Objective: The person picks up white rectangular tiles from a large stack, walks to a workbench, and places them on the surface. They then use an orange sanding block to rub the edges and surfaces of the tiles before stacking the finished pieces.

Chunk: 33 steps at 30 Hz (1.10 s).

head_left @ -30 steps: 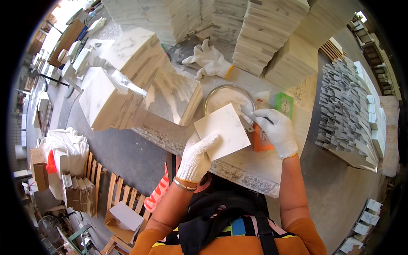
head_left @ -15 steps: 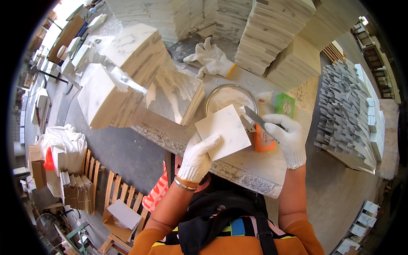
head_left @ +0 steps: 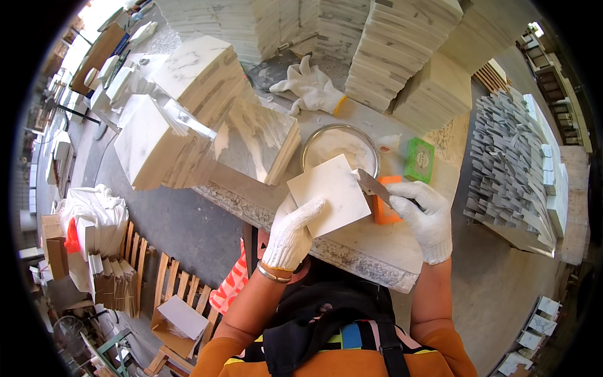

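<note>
A white marble tile (head_left: 330, 196) is tilted up in my gloved left hand (head_left: 292, 232), the thumb lying across its face. My gloved right hand (head_left: 424, 217) grips a putty knife (head_left: 375, 188), whose blade reaches the tile's right edge. Its handle is mostly hidden in the fingers. Just beyond the tile stands a round metal-rimmed bowl (head_left: 308, 151) with whitish material in it, partly covered by the tile. An orange box (head_left: 384, 210) sits behind the knife, and a green box (head_left: 419, 161) lies farther right on the stone-topped bench (head_left: 402, 251).
Stacked marble tiles (head_left: 251, 135) stand at the left of the bench, with taller stacks (head_left: 389, 56) at the back. A spare white glove (head_left: 311, 88) lies between them. Many grey strips (head_left: 509, 163) cover a surface at right. Wooden pallets (head_left: 179, 283) are on the floor at lower left.
My right hand has moved slightly down, and the putty knife's blade has swung down and left onto the tile's right edge. The left hand and tile are nearly still.
</note>
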Tool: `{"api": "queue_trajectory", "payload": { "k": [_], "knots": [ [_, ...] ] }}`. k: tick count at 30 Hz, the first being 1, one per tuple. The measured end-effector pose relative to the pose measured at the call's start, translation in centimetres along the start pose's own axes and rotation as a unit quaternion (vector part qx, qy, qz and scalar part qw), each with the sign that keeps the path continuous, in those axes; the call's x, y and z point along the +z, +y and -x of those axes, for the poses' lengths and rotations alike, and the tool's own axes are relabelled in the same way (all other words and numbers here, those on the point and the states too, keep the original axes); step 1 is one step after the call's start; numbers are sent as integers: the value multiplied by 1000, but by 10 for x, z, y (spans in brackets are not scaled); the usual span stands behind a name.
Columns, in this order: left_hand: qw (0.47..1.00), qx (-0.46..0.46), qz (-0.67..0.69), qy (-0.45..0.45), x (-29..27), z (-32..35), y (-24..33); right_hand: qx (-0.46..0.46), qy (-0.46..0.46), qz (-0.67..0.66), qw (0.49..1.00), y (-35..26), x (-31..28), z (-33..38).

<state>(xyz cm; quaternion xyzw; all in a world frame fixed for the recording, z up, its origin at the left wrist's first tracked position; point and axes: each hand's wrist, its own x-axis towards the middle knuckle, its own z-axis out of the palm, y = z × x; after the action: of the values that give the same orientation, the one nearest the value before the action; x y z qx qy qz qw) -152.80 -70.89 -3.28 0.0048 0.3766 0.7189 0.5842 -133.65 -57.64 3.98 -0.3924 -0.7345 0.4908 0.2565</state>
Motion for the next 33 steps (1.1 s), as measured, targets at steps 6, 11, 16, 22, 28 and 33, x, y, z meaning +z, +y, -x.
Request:
{"api": "queue_trajectory", "payload": {
  "k": [6, 11, 16, 22, 28, 33],
  "knots": [
    [1000, 3, -2, 12, 1, 2, 0, -66, 22, 81, 994, 1, 3, -3],
    [1000, 7, -13, 15, 2, 3, 0, -87, 46, 90, 991, 1, 4, -4],
    [999, 13, -31, 21, 7, 5, 4, -35, 15, 29, 999, 3, -2, -1],
    [999, 17, -36, 21, 10, 7, 8, -17, -10, 34, 999, 5, -3, -2],
    [999, 17, -45, 21, 7, 8, 6, 8, 6, 1, 1000, 9, 3, -8],
    [999, 17, -40, 20, 5, 7, 7, 71, 14, -84, 994, 12, 1, -11]
  ]
}}
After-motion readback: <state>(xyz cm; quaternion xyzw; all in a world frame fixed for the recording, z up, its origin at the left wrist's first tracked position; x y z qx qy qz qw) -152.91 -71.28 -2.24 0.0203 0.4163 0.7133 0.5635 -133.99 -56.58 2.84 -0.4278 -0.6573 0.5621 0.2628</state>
